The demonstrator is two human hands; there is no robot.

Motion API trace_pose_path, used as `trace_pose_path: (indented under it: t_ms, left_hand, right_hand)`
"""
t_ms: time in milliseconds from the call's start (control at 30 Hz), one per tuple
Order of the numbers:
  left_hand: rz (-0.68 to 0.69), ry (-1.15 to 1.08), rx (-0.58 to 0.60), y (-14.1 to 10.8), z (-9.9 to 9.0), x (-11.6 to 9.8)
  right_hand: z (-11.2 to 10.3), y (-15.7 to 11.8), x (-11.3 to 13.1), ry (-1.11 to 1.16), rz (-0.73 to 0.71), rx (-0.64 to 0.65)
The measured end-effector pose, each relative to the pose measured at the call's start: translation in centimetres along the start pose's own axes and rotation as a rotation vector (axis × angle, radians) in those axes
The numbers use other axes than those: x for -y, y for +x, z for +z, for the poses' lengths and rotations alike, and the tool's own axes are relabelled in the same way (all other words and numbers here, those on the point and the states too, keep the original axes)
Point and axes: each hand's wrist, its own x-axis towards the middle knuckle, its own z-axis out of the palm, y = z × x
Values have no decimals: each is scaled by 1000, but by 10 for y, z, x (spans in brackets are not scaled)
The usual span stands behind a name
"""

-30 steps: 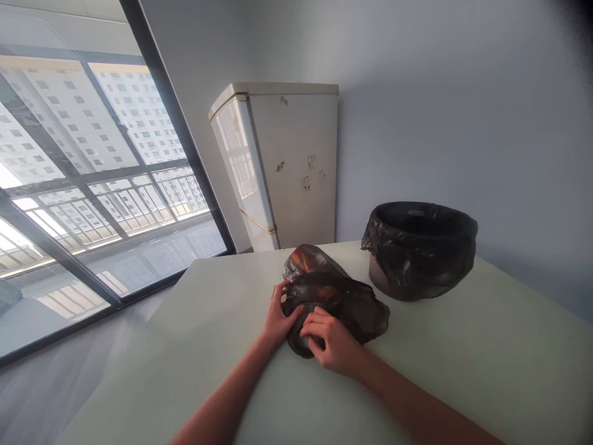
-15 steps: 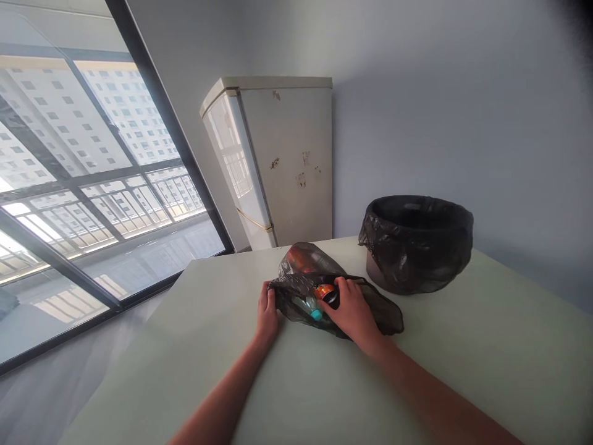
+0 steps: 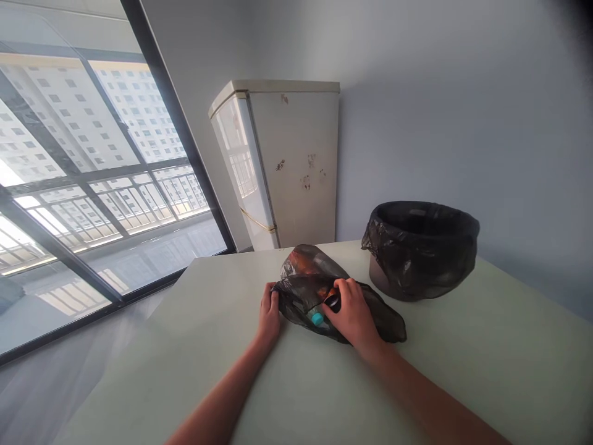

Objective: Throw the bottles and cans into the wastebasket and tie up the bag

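Observation:
A thin black plastic bag (image 3: 303, 295) lies on its side on the table, its mouth toward me. My left hand (image 3: 269, 309) is closed on the left edge of that mouth. In the opening, my right hand (image 3: 352, 312) has its fingers and thumb around an orange can (image 3: 332, 301) with a dark end facing me. Just left of it lies a clear bottle with a turquoise cap (image 3: 317, 319), its body mostly under the film. Reddish shapes show through the bag's far part, too blurred to name.
Behind and right of the bag stands a round bin (image 3: 419, 266) lined with a black bag folded over its rim. The pale table (image 3: 194, 346) ends at a far edge before a white fridge (image 3: 301, 204). A glass sliding door (image 3: 102, 185) is on the left.
The bag's upper film now covers more of the can and the bottle, leaving mainly the can's end and the turquoise cap showing. Both hands keep nearly the same place; the view has shifted slightly.

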Motion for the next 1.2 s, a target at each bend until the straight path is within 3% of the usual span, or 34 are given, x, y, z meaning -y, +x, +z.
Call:
trace_pose_path:
  t_ms: [133, 233, 333, 700, 1200]
  left_hand:
    - [-1, -4, -7, 0, 0, -1]
    - [-3, -19, -16, 0, 0, -2]
    - [-3, -26, -24, 0, 0, -3]
    - [-14, -19, -36, 1, 1, -2]
    - [-14, -37, 5, 0, 0, -2]
  right_hand:
    - [-13, 1, 13, 153, -261, 138]
    - [-17, -3, 19, 122, -341, 300]
    - [-15, -9, 24, 35, -316, 400]
    - [-5, -8, 22, -65, -64, 464]
    - [-2, -10, 22, -69, -42, 447]
